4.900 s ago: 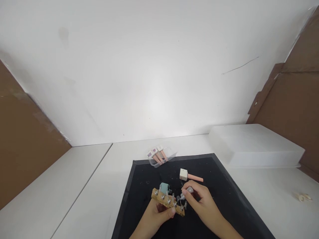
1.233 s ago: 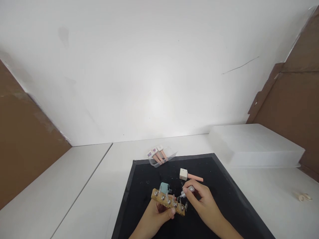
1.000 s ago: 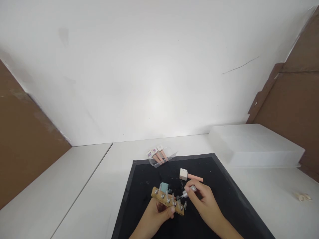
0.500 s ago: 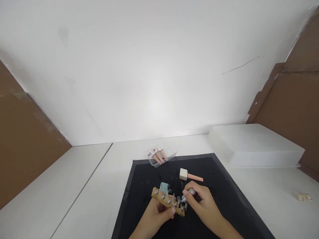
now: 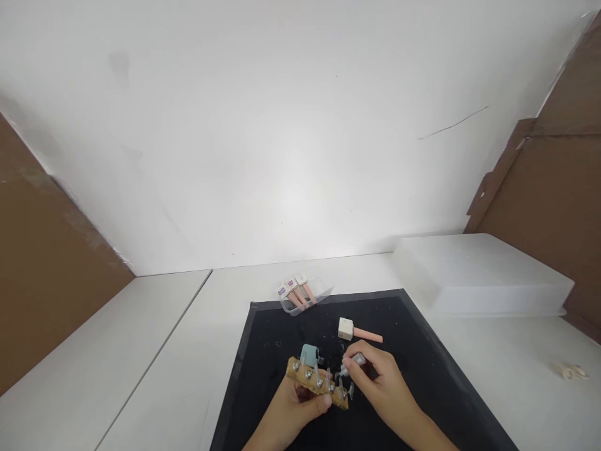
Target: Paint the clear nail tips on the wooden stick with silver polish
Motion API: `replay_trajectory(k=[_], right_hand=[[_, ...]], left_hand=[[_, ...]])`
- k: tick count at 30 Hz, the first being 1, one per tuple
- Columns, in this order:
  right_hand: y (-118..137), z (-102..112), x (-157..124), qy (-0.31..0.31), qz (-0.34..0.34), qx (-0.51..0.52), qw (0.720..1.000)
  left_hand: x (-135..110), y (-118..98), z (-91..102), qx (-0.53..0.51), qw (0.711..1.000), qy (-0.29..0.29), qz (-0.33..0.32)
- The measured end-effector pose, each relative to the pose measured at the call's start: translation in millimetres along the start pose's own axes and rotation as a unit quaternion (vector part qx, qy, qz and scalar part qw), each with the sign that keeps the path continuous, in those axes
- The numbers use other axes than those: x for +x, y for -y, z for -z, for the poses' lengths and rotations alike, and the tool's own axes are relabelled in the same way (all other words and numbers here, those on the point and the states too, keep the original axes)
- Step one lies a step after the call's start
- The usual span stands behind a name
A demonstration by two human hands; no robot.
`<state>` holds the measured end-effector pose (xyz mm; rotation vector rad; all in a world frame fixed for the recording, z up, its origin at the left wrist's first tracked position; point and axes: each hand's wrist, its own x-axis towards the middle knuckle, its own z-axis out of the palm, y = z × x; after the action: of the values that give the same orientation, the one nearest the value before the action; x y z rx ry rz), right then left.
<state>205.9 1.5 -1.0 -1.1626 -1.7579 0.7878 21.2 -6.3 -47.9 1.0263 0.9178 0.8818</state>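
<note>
My left hand (image 5: 293, 407) grips a yellow-brown strip (image 5: 300, 372) from below, thumb along its near edge. The strip slants down to the right and carries a row of shiny metal knobs with clear nail tips (image 5: 328, 377) standing up from it. Pinched in my right hand (image 5: 378, 376) is a small silver tube (image 5: 359, 359) with a pale narrow tip, pointing down-left at the strip's right end. Whether that tip touches a nail tip is too small to tell. Just behind the strip is a light-blue object (image 5: 308, 354), partly hidden.
A black mat (image 5: 272, 332) lies under my hands. On it rests a bottle (image 5: 345, 329) with a white square body and pink handle. Similar bottles (image 5: 292, 291) sit in a clear tray (image 5: 323, 291) behind. A white box (image 5: 498, 297) and beige rings (image 5: 569, 372) are at right.
My right hand has shifted the silver tube slightly up and left. The strip in my left hand has turned a little, so the nail tips show at a different angle.
</note>
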Motion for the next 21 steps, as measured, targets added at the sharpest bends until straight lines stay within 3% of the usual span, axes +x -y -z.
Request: replay_trajectory(k=[21], right_hand=[[-0.8, 1.7, 0.5, -0.004, 0.049, -0.008, 0.999]], left_hand=[[1.4, -2.6, -4.4, 0.017, 1.0, 0.007, -0.014]])
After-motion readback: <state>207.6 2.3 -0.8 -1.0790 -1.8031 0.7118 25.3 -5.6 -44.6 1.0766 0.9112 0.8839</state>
